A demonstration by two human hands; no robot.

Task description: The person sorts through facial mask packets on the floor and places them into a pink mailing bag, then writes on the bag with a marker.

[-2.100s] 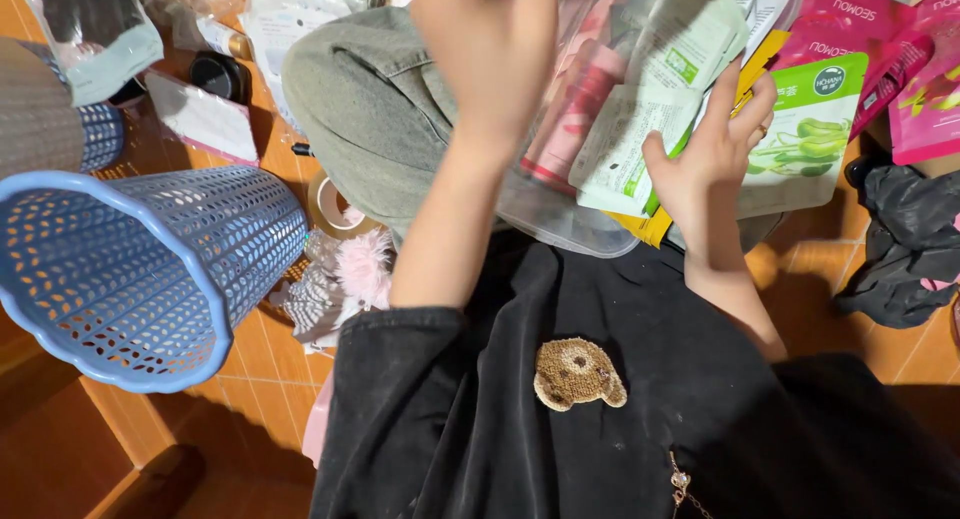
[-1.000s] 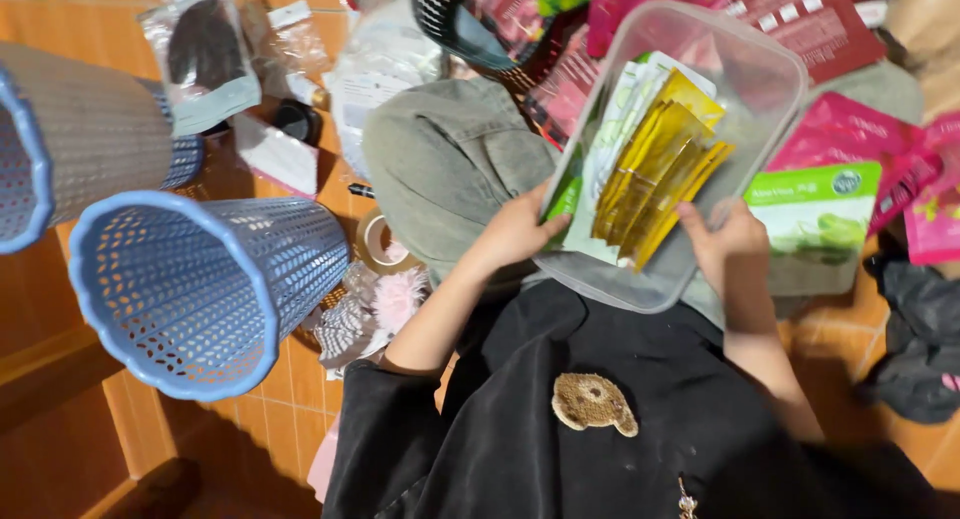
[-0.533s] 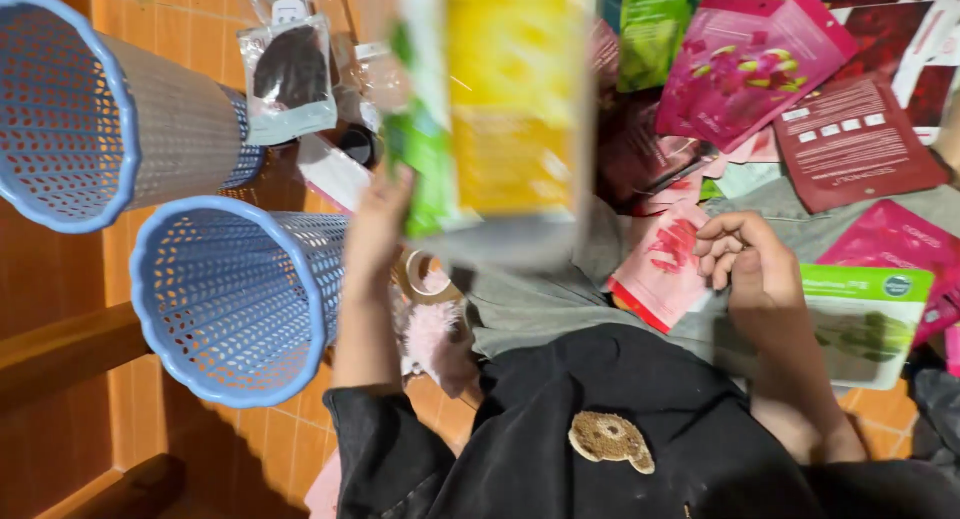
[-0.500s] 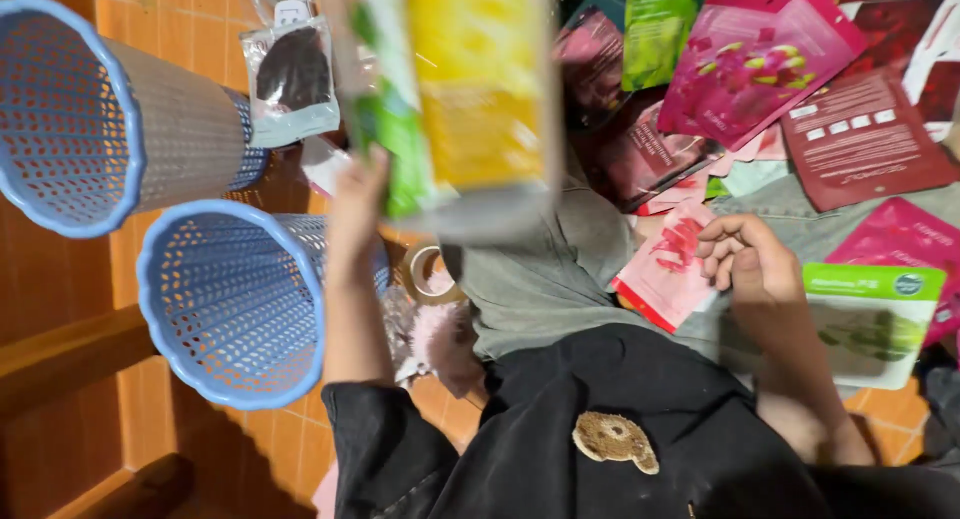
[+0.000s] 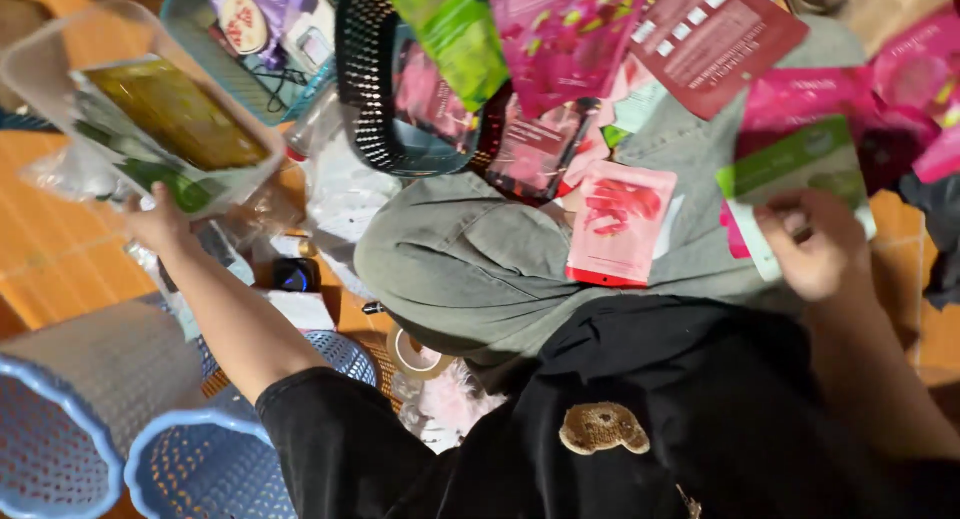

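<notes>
My left hand is stretched out to the left and grips the near end of a clear plastic box that holds yellow and green sachets. My right hand rests on the edge of a green sachet lying on my grey-trousered leg. A pink-and-red sachet lies on the same leg, between the two hands.
Two blue mesh baskets lie on their sides at lower left. A black mesh basket and a teal tray of small items sit ahead. Pink, dark-red and green sachets are piled at the top. A tape roll lies by my knee.
My left hand has carried the clear box of sachets from in front of me out to the left. My right hand shifted right onto the green sachet. The view turned left.
</notes>
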